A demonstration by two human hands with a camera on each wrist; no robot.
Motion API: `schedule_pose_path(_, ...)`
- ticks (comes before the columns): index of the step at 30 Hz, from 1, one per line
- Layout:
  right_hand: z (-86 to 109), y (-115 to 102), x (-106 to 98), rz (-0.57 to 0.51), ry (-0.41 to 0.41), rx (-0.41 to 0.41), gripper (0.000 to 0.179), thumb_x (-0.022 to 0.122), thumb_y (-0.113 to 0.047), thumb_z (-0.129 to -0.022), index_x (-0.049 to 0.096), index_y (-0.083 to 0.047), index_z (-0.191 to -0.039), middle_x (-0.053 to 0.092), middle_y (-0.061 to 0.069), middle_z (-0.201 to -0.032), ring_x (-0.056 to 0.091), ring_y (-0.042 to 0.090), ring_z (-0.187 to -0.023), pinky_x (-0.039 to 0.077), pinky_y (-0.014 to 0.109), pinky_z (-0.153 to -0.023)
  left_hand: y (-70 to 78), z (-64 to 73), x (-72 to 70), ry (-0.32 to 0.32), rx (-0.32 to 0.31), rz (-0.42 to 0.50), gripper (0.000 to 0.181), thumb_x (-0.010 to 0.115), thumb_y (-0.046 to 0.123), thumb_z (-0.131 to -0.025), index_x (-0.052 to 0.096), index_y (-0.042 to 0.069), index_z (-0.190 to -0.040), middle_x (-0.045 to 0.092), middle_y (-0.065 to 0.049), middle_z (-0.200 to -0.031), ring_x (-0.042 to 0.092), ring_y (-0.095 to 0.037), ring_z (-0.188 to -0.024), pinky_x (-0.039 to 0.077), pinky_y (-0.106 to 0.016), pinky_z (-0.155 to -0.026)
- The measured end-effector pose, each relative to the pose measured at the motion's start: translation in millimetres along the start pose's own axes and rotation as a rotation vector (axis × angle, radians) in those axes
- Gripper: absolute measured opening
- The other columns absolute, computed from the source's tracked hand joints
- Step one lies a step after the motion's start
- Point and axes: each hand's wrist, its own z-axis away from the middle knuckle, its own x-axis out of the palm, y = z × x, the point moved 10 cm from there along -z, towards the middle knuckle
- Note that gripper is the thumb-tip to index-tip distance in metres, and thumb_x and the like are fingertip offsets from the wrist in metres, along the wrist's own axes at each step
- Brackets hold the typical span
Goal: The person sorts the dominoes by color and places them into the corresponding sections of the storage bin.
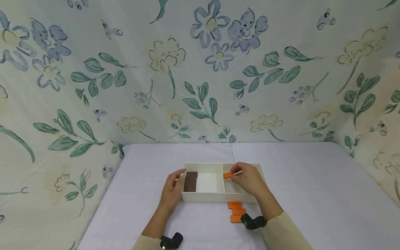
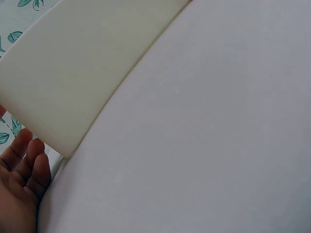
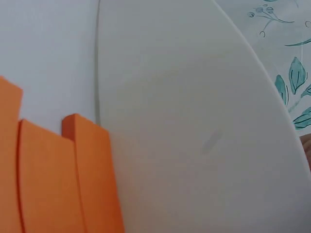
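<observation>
A white two-compartment tray point(image 1: 202, 197) stands on the table. My right hand point(image 1: 248, 177) is over its right compartment and pinches an orange block point(image 1: 227, 175) between thumb and fingers, close to the divider. My left hand point(image 1: 171, 189) is at the tray's left end, its fingers loosely bent against the outside of the wall; the left wrist view shows the fingers point(image 2: 40, 170) beside the tray's corner. Dark brown blocks point(image 1: 190, 183) lie along the left side of the left compartment. The right wrist view does not show the right hand's fingertips.
Several orange blocks point(image 1: 236, 211) lie in a staggered row on the white tablecloth point(image 1: 131, 194), just in front of the tray and partly under my right wrist. Behind the table hangs a flower-patterned curtain point(image 1: 200, 104). Each wrist carries a black camera point(image 1: 253, 222).
</observation>
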Motion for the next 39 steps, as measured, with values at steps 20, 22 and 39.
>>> schedule_pose_path(20,-5.2,12,13,0.046,-0.038,0.039,0.01,0.07,-0.007,-0.091,0.071,-0.009,-0.1,0.071,0.009,-0.111,0.066,0.026,-0.103,0.058,0.043,-0.089,-2.4,0.9,1.4,-0.003,-0.018,-0.012,0.03,0.055,0.027,-0.105,0.065,0.027,-0.133,0.052,-0.004,-0.112,0.049,-0.014,-0.086,0.043,-0.026,-0.074)
schedule_pose_path(22,-4.9,11,13,0.059,-0.042,0.032,0.011,0.07,-0.006,-0.091,0.071,-0.009,-0.101,0.072,0.009,-0.11,0.065,0.026,-0.102,0.057,0.044,-0.09,-1.9,0.5,1.3,0.001,-0.007,-0.013,0.03,0.055,0.027,-0.105,0.065,0.026,-0.133,0.052,-0.004,-0.111,0.049,-0.014,-0.085,0.042,-0.026,-0.074)
schedule_pose_path(39,-4.6,7,12,0.071,-0.057,0.005,0.01,0.067,-0.006,-0.093,0.071,-0.01,-0.102,0.072,0.009,-0.112,0.067,0.027,-0.107,0.057,0.046,-0.091,0.8,0.3,0.3,0.002,-0.005,-0.026,0.031,0.054,0.026,-0.105,0.065,0.024,-0.133,0.052,-0.004,-0.111,0.048,-0.012,-0.082,0.042,-0.025,-0.072)
